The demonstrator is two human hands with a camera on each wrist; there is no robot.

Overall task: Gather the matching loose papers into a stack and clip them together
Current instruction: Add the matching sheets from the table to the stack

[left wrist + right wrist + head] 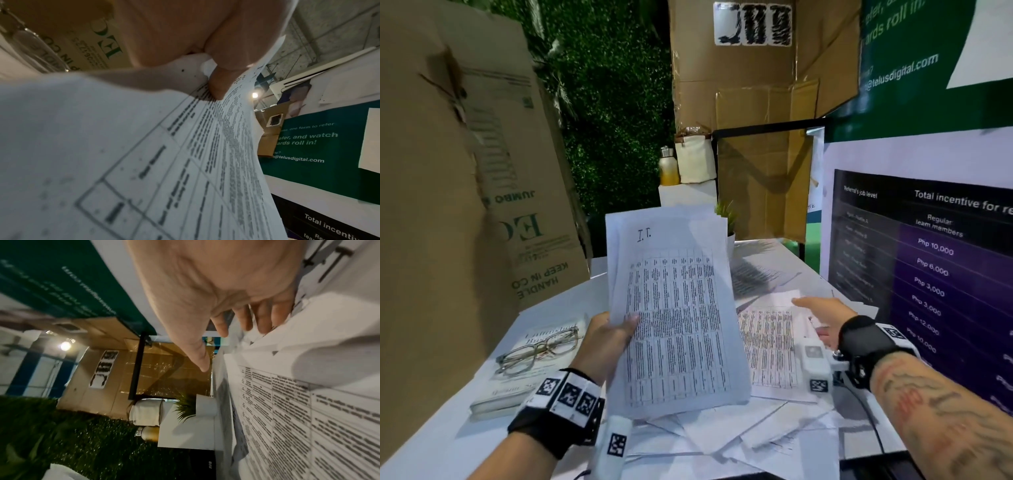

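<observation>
Gathering step, clip not yet in view. At the left edge of the surface point(465, 442), a book point(527, 363) carries spectacles point(539, 349). My left hand point(604, 342) pinches the gathered stack point(674, 315) by its left margin, thumb on top, holding it tilted above the middle of the surface. Toward the right edge, my right hand point(822, 317) is spread, fingers straight, over a matching loose sheet point(770, 342) lying flat. Next, I judge: take that sheet and add it.
</observation>
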